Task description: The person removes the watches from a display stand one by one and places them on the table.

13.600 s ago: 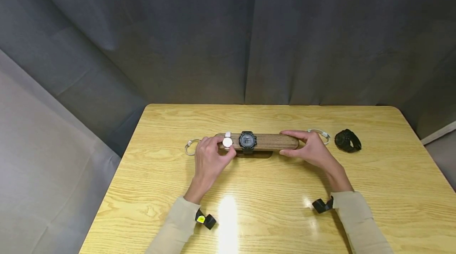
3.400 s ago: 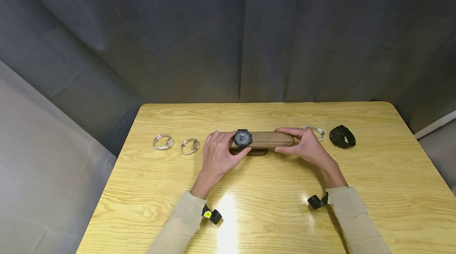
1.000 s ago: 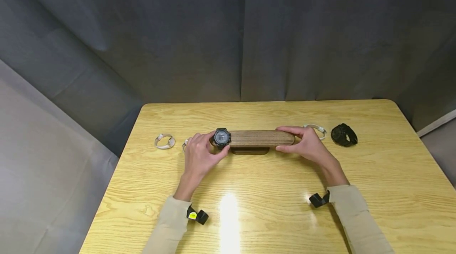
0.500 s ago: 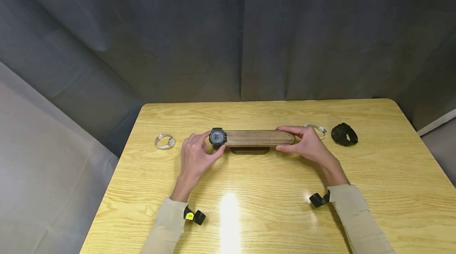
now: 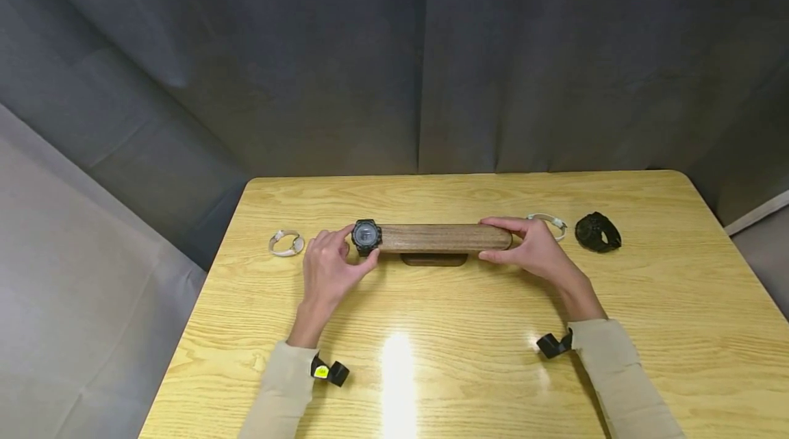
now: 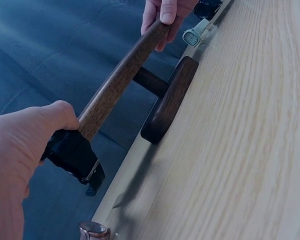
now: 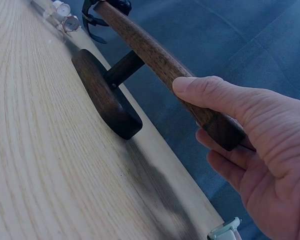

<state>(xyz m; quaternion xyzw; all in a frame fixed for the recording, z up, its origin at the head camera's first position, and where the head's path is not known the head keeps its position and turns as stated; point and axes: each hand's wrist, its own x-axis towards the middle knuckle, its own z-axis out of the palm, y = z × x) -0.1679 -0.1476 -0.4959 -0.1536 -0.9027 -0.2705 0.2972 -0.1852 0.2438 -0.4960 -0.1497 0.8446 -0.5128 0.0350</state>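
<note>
A wooden T-shaped watch stand has its long bar (image 5: 440, 238) raised on a short post over a dark base (image 6: 170, 102). My left hand (image 5: 329, 264) pinches a black digital watch (image 5: 366, 236) between thumb and fingers at the bar's left end. In the left wrist view its buckled strap (image 6: 82, 162) hangs below the bar, with the thumb along the wood. My right hand (image 5: 536, 251) grips the bar's right end, thumb in front and fingers behind. No watch sits on the rest of the bar.
At the left on the table (image 5: 468, 350) lies a pale-strapped watch (image 5: 286, 243); another small watch (image 7: 71, 23) stands near it, hidden by my left hand in the head view. Right of the stand are a white watch (image 5: 550, 223) and a black watch (image 5: 598, 232). A dark curtain (image 5: 308, 83) hangs behind.
The white-strapped watch that was on the bar earlier is off it, and a second small watch stands at the left. My left hand has slid the black digital watch leftward to the bar's end.
</note>
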